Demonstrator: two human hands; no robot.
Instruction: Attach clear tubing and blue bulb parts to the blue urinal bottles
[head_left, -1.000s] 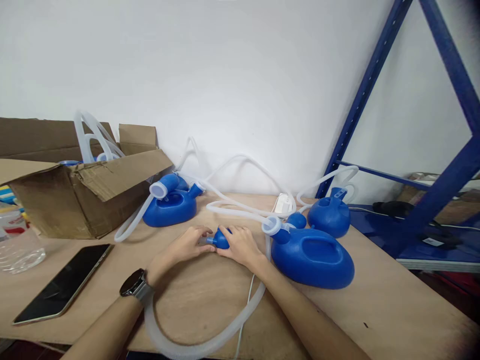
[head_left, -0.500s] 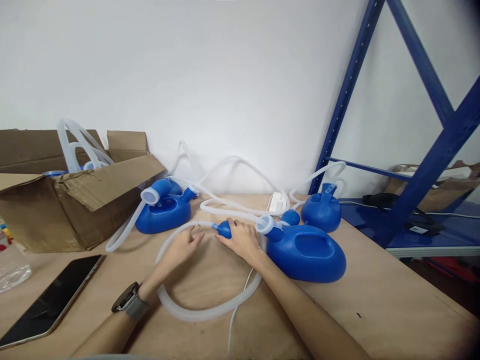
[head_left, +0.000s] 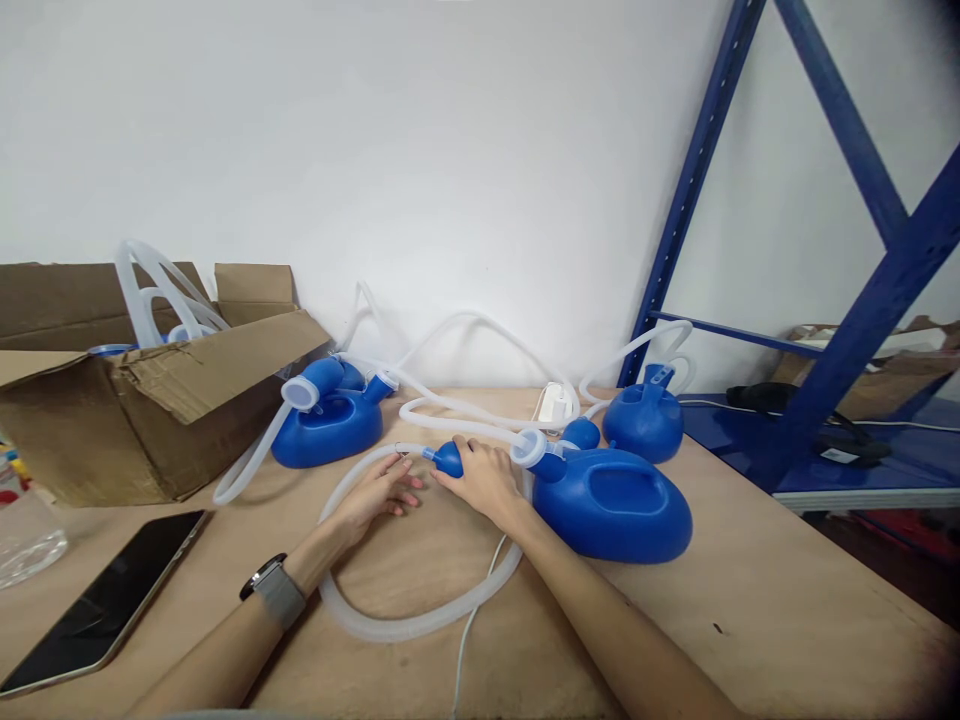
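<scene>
My right hand (head_left: 487,482) is wrapped round a blue bulb-shaped piece (head_left: 449,459) on the end of a translucent white hose (head_left: 390,629). My left hand (head_left: 379,495) lies just left of it, palm turned inward and fingers apart, beside the upper stretch of the hose near a small metal clip (head_left: 403,450). The hose curves in a loop on the table round both hands. To the right of my right hand lies a blue plastic urinal bottle (head_left: 611,505) with a handle opening and a clear-rimmed mouth.
More blue bottles with hoses stand at the back left (head_left: 330,430) and back right (head_left: 643,420). A cardboard box (head_left: 105,430) holds further hoses. A phone (head_left: 105,600) lies front left, a white adapter (head_left: 555,405) near the wall, a blue metal rack (head_left: 847,300) to the right.
My left hand has turned over and shifted slightly right and its fingers have spread, close to the clip on the hose. My right hand stays on the blue bulb.
</scene>
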